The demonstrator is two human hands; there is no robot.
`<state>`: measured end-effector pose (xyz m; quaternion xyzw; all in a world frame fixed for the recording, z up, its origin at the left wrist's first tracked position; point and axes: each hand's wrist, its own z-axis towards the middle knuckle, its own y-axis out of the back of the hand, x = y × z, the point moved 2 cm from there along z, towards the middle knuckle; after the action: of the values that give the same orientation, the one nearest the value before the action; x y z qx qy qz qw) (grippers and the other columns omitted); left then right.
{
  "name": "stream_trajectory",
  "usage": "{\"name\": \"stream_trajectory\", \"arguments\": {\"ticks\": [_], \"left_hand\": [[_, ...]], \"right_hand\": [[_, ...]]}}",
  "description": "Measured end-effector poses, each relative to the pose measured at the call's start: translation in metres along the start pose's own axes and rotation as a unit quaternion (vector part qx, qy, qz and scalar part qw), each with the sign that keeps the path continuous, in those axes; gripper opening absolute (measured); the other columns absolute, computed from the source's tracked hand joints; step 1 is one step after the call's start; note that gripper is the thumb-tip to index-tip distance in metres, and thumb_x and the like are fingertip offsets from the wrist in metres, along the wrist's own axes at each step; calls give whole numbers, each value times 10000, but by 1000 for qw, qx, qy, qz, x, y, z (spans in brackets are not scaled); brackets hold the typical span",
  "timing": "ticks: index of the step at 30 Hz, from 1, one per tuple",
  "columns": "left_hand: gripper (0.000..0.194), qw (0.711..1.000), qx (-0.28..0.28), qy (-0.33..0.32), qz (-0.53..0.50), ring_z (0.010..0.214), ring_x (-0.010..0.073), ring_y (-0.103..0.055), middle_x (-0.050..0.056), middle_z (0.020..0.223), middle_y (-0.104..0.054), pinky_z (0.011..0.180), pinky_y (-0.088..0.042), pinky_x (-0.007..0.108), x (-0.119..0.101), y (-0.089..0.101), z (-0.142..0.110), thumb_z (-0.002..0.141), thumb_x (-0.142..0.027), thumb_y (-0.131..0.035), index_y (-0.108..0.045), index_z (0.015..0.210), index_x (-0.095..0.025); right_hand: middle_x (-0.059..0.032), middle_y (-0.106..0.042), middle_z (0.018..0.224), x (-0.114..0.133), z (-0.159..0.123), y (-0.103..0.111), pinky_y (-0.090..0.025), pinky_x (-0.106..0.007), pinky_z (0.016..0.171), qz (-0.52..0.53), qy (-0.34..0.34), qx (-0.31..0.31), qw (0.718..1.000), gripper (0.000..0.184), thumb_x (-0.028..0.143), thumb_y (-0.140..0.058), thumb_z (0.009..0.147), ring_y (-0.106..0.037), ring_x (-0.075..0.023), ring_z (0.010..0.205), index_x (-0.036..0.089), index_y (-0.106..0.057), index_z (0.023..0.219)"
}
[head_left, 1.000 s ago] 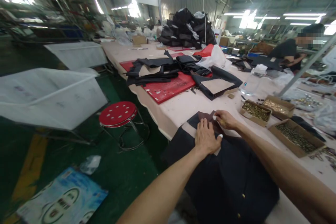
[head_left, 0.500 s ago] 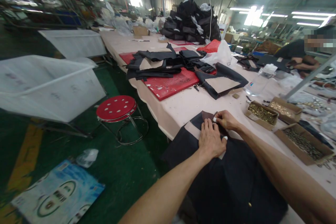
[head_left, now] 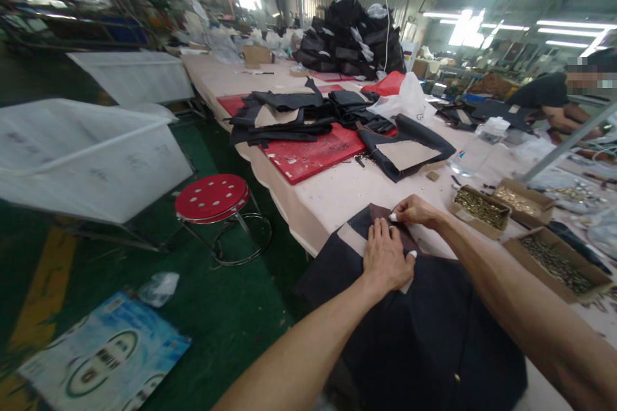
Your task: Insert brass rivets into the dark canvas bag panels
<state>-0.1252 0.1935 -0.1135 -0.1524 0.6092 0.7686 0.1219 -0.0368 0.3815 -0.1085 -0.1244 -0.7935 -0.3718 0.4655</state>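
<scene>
A large dark fabric piece [head_left: 434,327] with a beige patch [head_left: 353,239] and a brown section hangs over the table's near edge. My left hand [head_left: 387,257] lies flat on it, fingers stretched forward, the thumb tip wrapped in white. Just beyond, at the fabric's brown far part, my right hand [head_left: 418,210] has thumb and finger pinched together. A white covering shows on its thumb; what sits in the pinch is too small to make out. A small gold-coloured piece [head_left: 457,377] shows low on the dark fabric.
Right of my hands stand cardboard boxes of small metal parts [head_left: 482,209]. A clear plastic bottle [head_left: 482,148], a red board [head_left: 313,154] with dark fabric pieces, and a red stool [head_left: 212,197] are nearby. White bins [head_left: 96,167] stand left. Another person [head_left: 549,99] works at right.
My right hand has shifted slightly up and to the left, away from my left hand. The left hand stays nearly in place on the fabric.
</scene>
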Motion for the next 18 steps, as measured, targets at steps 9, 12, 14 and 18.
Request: {"name": "stream_trajectory", "arguments": {"ticks": [9, 12, 14, 18], "left_hand": [[741, 1000, 3, -3, 13, 1545, 352, -204, 235, 1631, -292, 1267, -150, 497, -3, -10, 6, 911, -534, -515, -413, 1476, -65], [746, 1000, 4, -10, 23, 1535, 362, -221, 241, 1622, -303, 1263, -160, 499, -5, -9, 10, 905, -536, -527, -419, 1471, -62], [737, 1000, 2, -9, 29, 1522, 367, -248, 245, 1607, -325, 1258, -175, 501, -6, -7, 11, 905, -539, -531, -432, 1459, -61], [716, 999, -14, -11, 38, 1502, 362, -288, 233, 1584, -367, 1250, -213, 487, -6, -3, 7, 908, -531, -541, -456, 1446, -67]], "right_hand": [[-13, -613, 457, 1, 31, 12, -415, -215, 431, -145, -96, 3, 985, 169, 151, -851, 559, -557, -136, 443, 142, -682, 571], [-16, -600, 433, 0, 39, 15, -425, -217, 430, -172, -128, 8, 977, 218, 129, -871, 532, -562, -142, 428, 142, -653, 538], [-17, -609, 448, 2, 37, 14, -431, -210, 431, -165, -109, 17, 980, 222, 161, -867, 551, -575, -143, 438, 143, -646, 548], [-33, -661, 545, 4, 9, 25, -478, -202, 484, -78, -1, 20, 997, 241, 283, -860, 604, -623, -147, 516, 134, -678, 655]]}}
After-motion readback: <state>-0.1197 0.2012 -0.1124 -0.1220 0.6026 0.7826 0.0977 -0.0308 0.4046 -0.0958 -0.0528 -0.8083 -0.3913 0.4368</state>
